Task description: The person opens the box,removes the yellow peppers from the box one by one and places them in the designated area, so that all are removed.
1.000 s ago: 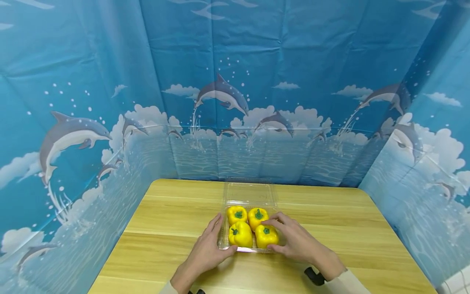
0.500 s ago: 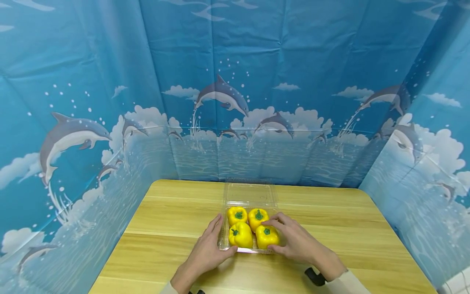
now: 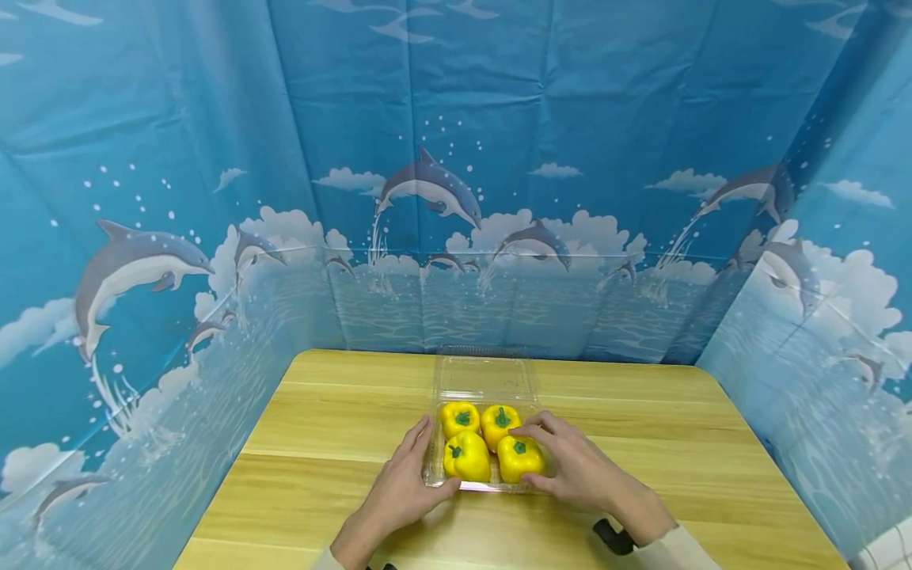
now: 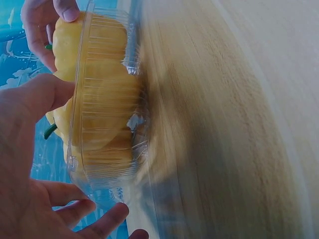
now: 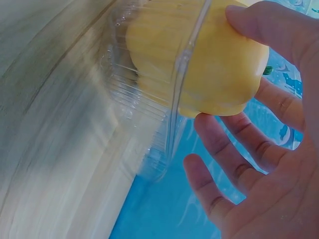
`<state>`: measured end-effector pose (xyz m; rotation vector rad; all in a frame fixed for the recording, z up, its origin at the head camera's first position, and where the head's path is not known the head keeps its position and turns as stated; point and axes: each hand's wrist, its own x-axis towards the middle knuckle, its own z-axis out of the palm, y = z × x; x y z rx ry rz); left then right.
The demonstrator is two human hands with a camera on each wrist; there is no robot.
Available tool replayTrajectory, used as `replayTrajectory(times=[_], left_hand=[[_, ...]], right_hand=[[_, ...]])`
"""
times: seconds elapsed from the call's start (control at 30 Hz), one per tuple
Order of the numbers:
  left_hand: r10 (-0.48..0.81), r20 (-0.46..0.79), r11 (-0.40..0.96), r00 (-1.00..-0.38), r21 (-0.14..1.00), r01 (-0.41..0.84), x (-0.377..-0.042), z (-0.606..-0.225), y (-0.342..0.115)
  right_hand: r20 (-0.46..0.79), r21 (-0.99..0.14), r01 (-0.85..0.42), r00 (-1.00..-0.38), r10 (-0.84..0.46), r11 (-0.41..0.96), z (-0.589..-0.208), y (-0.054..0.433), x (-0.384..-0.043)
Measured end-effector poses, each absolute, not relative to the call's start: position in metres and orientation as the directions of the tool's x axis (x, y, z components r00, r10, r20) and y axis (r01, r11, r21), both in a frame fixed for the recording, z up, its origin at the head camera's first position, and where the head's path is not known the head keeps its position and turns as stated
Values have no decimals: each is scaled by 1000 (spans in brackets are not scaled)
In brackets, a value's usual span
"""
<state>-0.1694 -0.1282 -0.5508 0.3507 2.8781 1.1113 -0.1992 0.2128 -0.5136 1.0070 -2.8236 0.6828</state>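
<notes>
Hiding part of one yellow pepper [image 3: 516, 467]: right fingers [image 3: 536, 433]

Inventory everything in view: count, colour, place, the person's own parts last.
Bell peppers: 4, yellow, green stems, in the container
Container: 1, clear, on the table, lid open at the back
Table: 1, wood-grained, beneath the container
Dolphin-print backdrop: 1, blue, behind and beside the table
Unidentified area: 1, white, lower right corner
Wrist gear: count unclear, black, both wrists
Sleeves: 2, off-white, both forearms
Left hand: 1, bare, at the container's near left corner
Right hand: 1, bare, gripping the near right pepper
</notes>
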Motion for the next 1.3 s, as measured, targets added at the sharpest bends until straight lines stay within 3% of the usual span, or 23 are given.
replayTrajectory(times=[1.3], left_hand=[[222,66,714,-973,669,208,-168,-550,-128]], right_hand=[[331,-338,-623,-780,-530,706,-487,231,-201]])
